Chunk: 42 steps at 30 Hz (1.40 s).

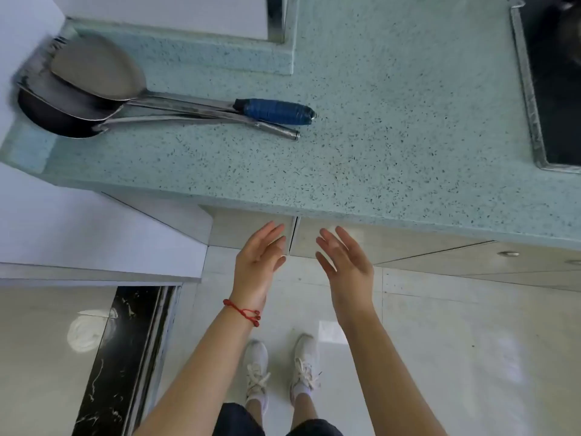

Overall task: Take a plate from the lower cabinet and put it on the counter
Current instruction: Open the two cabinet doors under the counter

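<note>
Hands reach toward the closed cabinet doors [314,237] at frame centre: left hand [256,265] (a red string at its wrist) and right hand [345,265], both with fingers spread and holding nothing. No plate shows. Above, the speckled tabletop [377,121] carries two long-handled ladles [94,86] at upper left.

The counter's [361,146] overhang hides most of the shut cabinet doors [330,243]; no plate shows.
</note>
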Tool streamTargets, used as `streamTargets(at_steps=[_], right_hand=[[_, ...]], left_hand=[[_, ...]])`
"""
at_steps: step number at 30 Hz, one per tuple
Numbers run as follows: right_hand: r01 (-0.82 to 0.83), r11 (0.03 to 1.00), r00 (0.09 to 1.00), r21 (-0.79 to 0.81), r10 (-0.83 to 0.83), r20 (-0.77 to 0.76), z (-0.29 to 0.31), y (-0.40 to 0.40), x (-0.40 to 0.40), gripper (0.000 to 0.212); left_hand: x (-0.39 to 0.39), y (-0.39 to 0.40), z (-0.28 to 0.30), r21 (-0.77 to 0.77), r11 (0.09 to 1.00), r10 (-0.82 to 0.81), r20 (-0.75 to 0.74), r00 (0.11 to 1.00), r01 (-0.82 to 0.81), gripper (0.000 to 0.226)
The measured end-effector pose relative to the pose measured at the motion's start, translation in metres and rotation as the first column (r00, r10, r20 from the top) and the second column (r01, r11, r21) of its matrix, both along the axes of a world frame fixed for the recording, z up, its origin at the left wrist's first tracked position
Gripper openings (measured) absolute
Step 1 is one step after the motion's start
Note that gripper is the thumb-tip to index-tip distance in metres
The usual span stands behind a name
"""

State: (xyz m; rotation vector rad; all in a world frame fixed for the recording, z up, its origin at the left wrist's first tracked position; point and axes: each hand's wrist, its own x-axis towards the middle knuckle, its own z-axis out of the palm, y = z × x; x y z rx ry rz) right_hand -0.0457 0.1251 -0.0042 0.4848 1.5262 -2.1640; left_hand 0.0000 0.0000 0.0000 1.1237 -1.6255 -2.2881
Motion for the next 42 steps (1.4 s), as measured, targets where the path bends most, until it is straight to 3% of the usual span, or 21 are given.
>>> streamTargets(at_steps=[6, 10, 13, 19, 24, 28, 33, 38, 42], right_hand=[[0.054, 0.985, 0.997, -0.161, -0.045, 0.061, -0.006, -0.011, -0.019, 0.022], [-0.034, 0.981, 0.999, -0.190, 0.036, 0.002, -0.001, -0.015, -0.026, 0.025], [-0.014, 0.978, 0.999, -0.208, 0.020, 0.029, 0.002, -0.017, -0.029, 0.025], [0.061, 0.958, 0.993, -0.280, -0.030, 0.113, 0.003, -0.017, -0.023, 0.024], [0.064, 0.969, 0.994, -0.240, -0.040, 0.102, 0.005, -0.011, -0.004, 0.025], [0.097, 0.984, 0.991, -0.149, -0.081, 0.110, 0.006, -0.008, 0.014, 0.022], [0.159, 0.984, 0.980, 0.075, -0.166, 0.107, 0.010, -0.010, 0.032, 0.023], [0.206, 0.912, 0.964, 0.356, -0.251, 0.086, 0.007, -0.022, 0.042, 0.032], [0.173, 0.860, 0.973, 0.480, -0.225, 0.052, 0.005, -0.021, 0.049, 0.035]], left_hand=[[-0.021, -0.004, -0.006, 0.215, 0.973, 0.097, -0.072, 0.993, -0.080, 0.033], [-0.029, -0.007, -0.006, 0.288, 0.957, 0.081, -0.137, 0.987, -0.039, 0.027], [-0.030, -0.007, -0.007, 0.337, 0.941, 0.077, -0.168, 0.983, -0.017, 0.031], [-0.025, -0.005, -0.006, 0.365, 0.929, 0.114, -0.148, 0.982, -0.053, 0.026], [-0.008, -0.001, -0.003, 0.313, 0.946, 0.124, -0.114, 0.986, -0.082, 0.026], [0.008, 0.004, -0.001, 0.174, 0.977, 0.135, -0.060, 0.989, -0.123, 0.017], [0.034, 0.014, -0.001, 0.007, 0.982, 0.191, 0.006, 0.982, -0.191, 0.015], [0.048, 0.024, -0.002, -0.170, 0.955, 0.263, 0.105, 0.959, -0.243, 0.016], [0.049, 0.030, -0.004, -0.256, 0.931, 0.308, 0.161, 0.938, -0.262, 0.023]])
